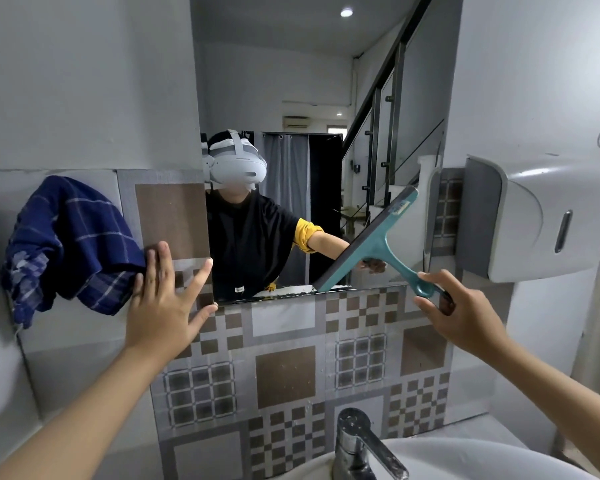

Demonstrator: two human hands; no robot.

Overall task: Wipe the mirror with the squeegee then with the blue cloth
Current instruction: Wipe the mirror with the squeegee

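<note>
The wall mirror (291,81) hangs above a patterned tile wall. My right hand (461,317) grips the handle of a teal squeegee (378,244), whose blade lies tilted against the mirror's lower right part, near its bottom edge. My left hand (168,299) is spread flat on the tiles at the mirror's lower left corner, fingers apart, holding nothing. A dark blue checked cloth (63,244) hangs on the wall just left of that hand, touching its fingertips.
A white paper towel dispenser (530,216) juts from the wall to the right of the mirror. Below are a chrome tap (357,445) and a white basin (465,459). The mirror reflects a person wearing a headset and a staircase behind.
</note>
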